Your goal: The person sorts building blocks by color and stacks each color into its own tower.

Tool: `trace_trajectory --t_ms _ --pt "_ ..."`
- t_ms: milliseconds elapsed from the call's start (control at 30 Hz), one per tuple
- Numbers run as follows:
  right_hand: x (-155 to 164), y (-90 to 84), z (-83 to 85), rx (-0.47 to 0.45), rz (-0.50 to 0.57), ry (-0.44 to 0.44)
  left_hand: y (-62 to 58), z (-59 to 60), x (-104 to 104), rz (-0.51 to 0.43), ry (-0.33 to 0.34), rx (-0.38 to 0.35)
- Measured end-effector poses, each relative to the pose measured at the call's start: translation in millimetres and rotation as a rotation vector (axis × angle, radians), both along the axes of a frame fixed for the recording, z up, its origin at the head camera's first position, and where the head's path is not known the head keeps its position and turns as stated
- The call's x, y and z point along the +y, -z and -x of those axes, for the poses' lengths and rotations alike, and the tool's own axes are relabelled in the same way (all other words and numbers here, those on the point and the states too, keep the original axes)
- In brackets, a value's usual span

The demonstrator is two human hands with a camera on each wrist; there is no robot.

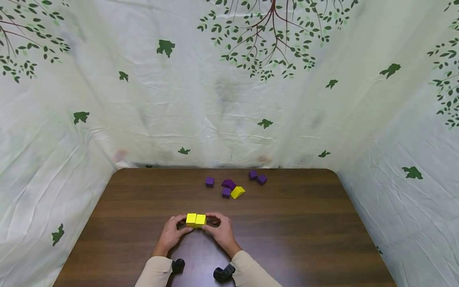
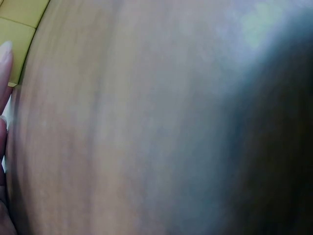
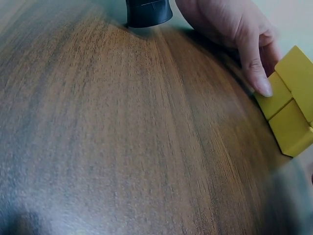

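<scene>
Sleeves: your two beige sleeves [image 1: 247, 271] come in at the near edge, each with a black wrist camera [image 1: 224, 273] strapped on.
Left hand: your left hand [image 1: 171, 233] grasps the left end of the yellow pair, fingers curled against it.
Right hand: your right hand [image 1: 221, 229] grasps the right end the same way.
Yellow pair: two yellow blocks [image 1: 195, 220] sit side by side, touching, on the brown surface [image 1: 305, 239] near you, between your hands.
Far pile: a loose yellow block [image 1: 238, 192] lies tilted beside five purple blocks [image 1: 228, 184], well apart from your hands, toward the far edge.
Step in hand: you seem to be squaring the two yellow blocks together into a row.
Next move: judged from this, the loose yellow one would need fetching; that calls for letting go with one hand and a long reach across.
Hard to see: the left wrist view is blurred, showing only a fingertip [image 2: 5, 54] and a yellow corner. The right wrist view cuts the pair off at its edge.
Backdrop: a leaf-printed cloth [image 1: 229, 99] closes in three sides.
</scene>
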State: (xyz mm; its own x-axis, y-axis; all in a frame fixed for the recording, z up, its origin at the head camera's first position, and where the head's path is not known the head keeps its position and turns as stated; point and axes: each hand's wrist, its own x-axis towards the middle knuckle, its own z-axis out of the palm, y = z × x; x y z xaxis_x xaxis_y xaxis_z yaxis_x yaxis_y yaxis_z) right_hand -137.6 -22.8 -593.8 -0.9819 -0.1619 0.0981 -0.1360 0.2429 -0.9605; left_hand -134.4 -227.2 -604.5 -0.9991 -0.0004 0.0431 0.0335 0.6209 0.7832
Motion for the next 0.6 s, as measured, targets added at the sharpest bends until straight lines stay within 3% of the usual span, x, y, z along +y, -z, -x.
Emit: trace_trajectory --t_ms 200,433,600 --pt "0.8 2.8 0.4 0.017 0.019 -0.006 -0.4 -0.8 -0.3 -0.017 0.002 -0.037" --pt "27.7 -26.6 -5.9 0.038 0.122 -0.02 1.0 0.0 -0.8 0.003 0.005 -0.043" --pt "57.7 -22.5 7.8 0.05 0.142 0.056 1.1 -0.4 -0.3 0.015 0.01 -0.025"
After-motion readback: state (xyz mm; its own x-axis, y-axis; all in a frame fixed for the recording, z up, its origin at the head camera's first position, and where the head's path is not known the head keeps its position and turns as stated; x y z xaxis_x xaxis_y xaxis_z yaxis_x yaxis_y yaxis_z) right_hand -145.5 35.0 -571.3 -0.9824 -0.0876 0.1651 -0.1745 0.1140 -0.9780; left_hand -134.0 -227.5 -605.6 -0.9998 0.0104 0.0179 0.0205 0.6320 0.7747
